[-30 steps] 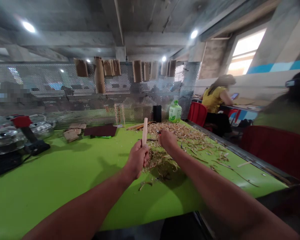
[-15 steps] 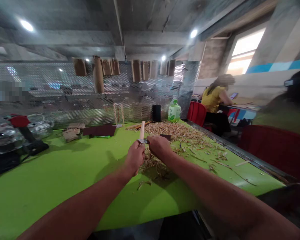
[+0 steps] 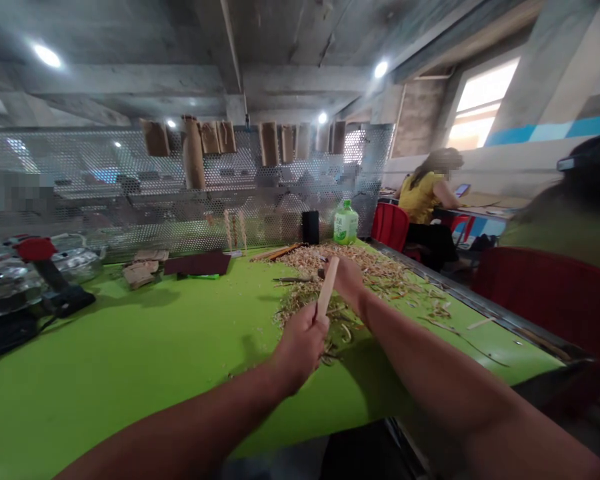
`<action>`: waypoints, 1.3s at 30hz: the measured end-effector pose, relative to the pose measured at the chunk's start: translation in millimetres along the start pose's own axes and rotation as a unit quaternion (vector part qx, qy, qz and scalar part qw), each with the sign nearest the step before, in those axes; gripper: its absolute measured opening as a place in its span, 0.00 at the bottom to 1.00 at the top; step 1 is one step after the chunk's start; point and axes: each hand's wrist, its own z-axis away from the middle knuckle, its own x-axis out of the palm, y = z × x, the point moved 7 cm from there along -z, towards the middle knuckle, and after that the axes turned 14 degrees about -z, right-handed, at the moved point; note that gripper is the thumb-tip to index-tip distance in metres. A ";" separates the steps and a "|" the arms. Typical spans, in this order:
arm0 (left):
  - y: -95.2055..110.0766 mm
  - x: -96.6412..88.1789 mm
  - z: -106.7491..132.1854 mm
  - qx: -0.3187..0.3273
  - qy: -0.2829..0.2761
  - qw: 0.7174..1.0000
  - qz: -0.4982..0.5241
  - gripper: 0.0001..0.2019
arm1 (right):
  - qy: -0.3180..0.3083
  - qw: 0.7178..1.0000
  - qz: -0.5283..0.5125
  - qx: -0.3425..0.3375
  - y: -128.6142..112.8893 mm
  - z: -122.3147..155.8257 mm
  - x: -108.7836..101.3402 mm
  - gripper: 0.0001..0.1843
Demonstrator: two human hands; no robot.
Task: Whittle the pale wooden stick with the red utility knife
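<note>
My left hand [image 3: 300,343] is wrapped around the lower end of a pale, flat wooden stick [image 3: 329,287], which tilts up and to the right. Just behind the stick, my right hand [image 3: 347,277] is low over the wood shavings [image 3: 380,270], its fingers curled and partly hidden by the wood. A small shiny bit shows by those fingers, but what they hold is not clear. A thin dark piece [image 3: 294,280] points left from near the right hand; whether it is held or lying there, I cannot tell.
A green-labelled bottle [image 3: 345,223] and a black box [image 3: 311,227] stand at the back. Left are a maroon sheet [image 3: 197,263], cardboard scraps [image 3: 143,270] and a red-and-black tool [image 3: 43,270]. A perforated metal screen [image 3: 260,193] edges the green table. Other people sit at the right.
The knife blade has left the stick. My left hand and the stick have moved right and nearer, the stick leaning more. My right hand has moved away and to the right over the shavings.
</note>
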 end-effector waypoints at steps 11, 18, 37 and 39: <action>-3.2 -65.0 -35.4 0.041 0.147 0.988 -0.008 0.05 | -0.010 0.995 0.042 -0.086 -32.5 18.5 32.8 0.13; -11.4 -90.4 -47.8 0.034 0.221 0.975 -0.001 0.08 | -0.030 0.993 0.080 -0.082 -29.5 15.0 31.1 0.17; -15.4 -81.0 -53.2 0.043 0.135 0.988 0.059 0.13 | -0.073 0.977 0.094 -0.176 -48.6 27.2 36.8 0.20; -14.4 -71.9 -50.5 0.039 0.098 0.993 0.048 0.15 | -0.075 0.978 0.097 -0.166 -43.2 25.9 35.5 0.19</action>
